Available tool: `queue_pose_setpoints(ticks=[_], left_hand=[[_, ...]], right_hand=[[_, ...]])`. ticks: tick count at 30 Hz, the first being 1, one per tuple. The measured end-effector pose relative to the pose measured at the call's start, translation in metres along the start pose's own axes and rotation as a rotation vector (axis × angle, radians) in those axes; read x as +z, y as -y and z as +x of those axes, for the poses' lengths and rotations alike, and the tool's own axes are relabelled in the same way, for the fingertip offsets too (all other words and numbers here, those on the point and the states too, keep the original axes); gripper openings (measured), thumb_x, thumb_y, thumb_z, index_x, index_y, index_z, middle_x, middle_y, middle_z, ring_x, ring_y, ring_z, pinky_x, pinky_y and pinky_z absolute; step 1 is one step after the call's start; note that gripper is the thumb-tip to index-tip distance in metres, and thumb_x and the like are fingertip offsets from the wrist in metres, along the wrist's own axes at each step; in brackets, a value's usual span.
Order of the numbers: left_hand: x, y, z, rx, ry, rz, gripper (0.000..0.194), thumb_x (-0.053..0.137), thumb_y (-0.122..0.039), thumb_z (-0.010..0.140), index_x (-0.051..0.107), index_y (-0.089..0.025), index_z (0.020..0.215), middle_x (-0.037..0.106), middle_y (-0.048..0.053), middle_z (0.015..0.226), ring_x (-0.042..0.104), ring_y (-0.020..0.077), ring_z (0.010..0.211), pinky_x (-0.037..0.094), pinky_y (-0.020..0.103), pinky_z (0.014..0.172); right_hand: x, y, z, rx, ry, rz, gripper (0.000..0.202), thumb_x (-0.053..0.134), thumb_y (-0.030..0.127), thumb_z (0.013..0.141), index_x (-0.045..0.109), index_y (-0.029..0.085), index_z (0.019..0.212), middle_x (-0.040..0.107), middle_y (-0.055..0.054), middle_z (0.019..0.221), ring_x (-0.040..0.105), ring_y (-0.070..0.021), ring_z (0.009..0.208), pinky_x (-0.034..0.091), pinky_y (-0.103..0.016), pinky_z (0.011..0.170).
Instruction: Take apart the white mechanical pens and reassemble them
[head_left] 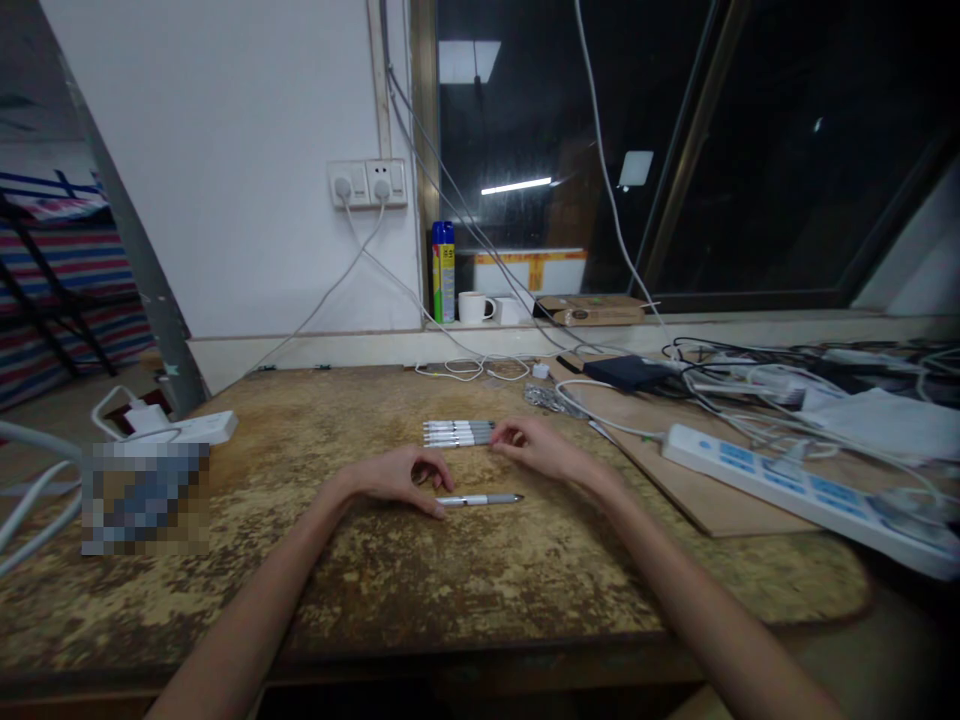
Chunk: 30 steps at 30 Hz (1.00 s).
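Observation:
Several white-and-grey pens [456, 433] lie side by side in a tight row on the worn wooden table [420, 580]. At the right ends of this row is my right hand [536, 450], its fingers curved and apart, seeming to touch the grey ends. Nearer to me a single pen [484, 499] lies crosswise, its dark tip pointing right. Around that pen's left end are the thumb and fingers of my left hand [401, 477], bent with a gap between them. Whether they touch the pen I cannot tell.
A white power strip [795, 490] rests on a brown board [697, 500] at the right, among tangled cables. Another power strip [187, 430] and a pixelated patch are at the left. A spray can [443, 275] and a mug [475, 306] stand on the windowsill.

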<state>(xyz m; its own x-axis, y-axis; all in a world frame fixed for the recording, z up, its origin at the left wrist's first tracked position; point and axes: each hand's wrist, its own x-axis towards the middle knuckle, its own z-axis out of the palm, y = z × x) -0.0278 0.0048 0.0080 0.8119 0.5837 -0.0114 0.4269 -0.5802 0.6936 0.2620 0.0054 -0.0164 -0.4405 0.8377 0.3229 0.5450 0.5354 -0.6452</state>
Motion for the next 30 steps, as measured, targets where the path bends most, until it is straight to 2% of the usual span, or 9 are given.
queue_pose_setpoints(ticks=[2,5,8,12,16,22,27,30], left_hand=[[-0.001,0.001,0.005,-0.025,-0.093,0.001,0.036,0.072,-0.05,0.08,0.074,-0.02,0.101,0.064,0.001,0.079,0.053,0.0146,0.07,0.037,0.024,0.061],[-0.003,0.004,0.02,-0.019,-0.302,0.131,0.03,0.058,-0.044,0.092,0.072,-0.02,0.103,0.065,0.003,0.082,0.054,0.016,0.07,0.04,0.026,0.064],[-0.002,0.008,0.037,0.067,-0.424,0.359,0.023,0.057,-0.036,0.093,0.072,-0.021,0.102,0.065,0.006,0.096,0.058,0.021,0.089,0.044,0.032,0.082],[0.003,0.011,0.049,0.161,-0.42,0.551,0.019,0.054,-0.029,0.094,0.069,-0.021,0.103,0.063,0.008,0.104,0.055,0.0251,0.104,0.042,0.037,0.095],[0.012,0.014,0.049,0.163,-0.414,0.595,0.018,0.054,-0.03,0.095,0.067,-0.021,0.103,0.063,0.008,0.106,0.053,0.0253,0.104,0.04,0.038,0.096],[0.02,0.012,0.044,0.145,-0.384,0.618,0.018,0.053,-0.032,0.097,0.065,-0.022,0.106,0.064,0.008,0.107,0.051,0.0256,0.105,0.039,0.039,0.096],[0.019,0.001,0.039,0.127,-0.461,0.636,0.024,0.042,-0.032,0.102,0.062,-0.022,0.111,0.063,0.008,0.109,0.053,0.0247,0.104,0.038,0.039,0.095],[0.019,-0.008,0.036,0.14,-0.5,0.649,0.03,0.034,-0.031,0.105,0.06,-0.022,0.115,0.061,0.008,0.111,0.054,0.0237,0.105,0.039,0.036,0.093]], right_hand=[[0.002,-0.007,0.002,-0.006,-0.086,-0.108,0.015,0.062,0.025,0.087,0.07,0.017,0.097,0.067,-0.006,0.091,0.06,-0.0183,0.082,0.045,-0.031,0.075],[0.006,-0.012,0.004,-0.025,-0.118,-0.196,0.014,0.063,0.018,0.085,0.068,0.017,0.098,0.066,-0.006,0.095,0.058,-0.0191,0.087,0.044,-0.032,0.08],[0.01,-0.012,0.005,-0.059,-0.118,-0.225,0.015,0.061,0.016,0.086,0.067,0.017,0.1,0.065,-0.007,0.098,0.057,-0.0204,0.092,0.043,-0.034,0.085],[0.012,-0.01,0.006,-0.086,-0.116,-0.227,0.016,0.06,0.014,0.086,0.066,0.017,0.101,0.065,-0.008,0.098,0.056,-0.0211,0.094,0.042,-0.034,0.087],[0.015,-0.01,0.007,-0.057,-0.107,-0.26,0.012,0.061,0.018,0.088,0.067,0.017,0.099,0.062,-0.006,0.092,0.054,-0.0211,0.091,0.041,-0.033,0.083],[0.017,-0.007,0.006,-0.082,-0.108,-0.314,0.01,0.063,0.028,0.092,0.066,0.018,0.093,0.06,-0.009,0.097,0.052,-0.0234,0.098,0.04,-0.035,0.089],[0.016,-0.002,0.004,-0.109,-0.146,-0.259,0.017,0.053,0.034,0.098,0.063,0.02,0.099,0.062,-0.009,0.102,0.054,-0.0237,0.1,0.041,-0.036,0.09],[0.019,0.001,0.003,-0.12,-0.111,-0.229,0.02,0.048,0.033,0.1,0.061,0.02,0.11,0.065,-0.01,0.107,0.057,-0.0242,0.099,0.042,-0.036,0.089]])
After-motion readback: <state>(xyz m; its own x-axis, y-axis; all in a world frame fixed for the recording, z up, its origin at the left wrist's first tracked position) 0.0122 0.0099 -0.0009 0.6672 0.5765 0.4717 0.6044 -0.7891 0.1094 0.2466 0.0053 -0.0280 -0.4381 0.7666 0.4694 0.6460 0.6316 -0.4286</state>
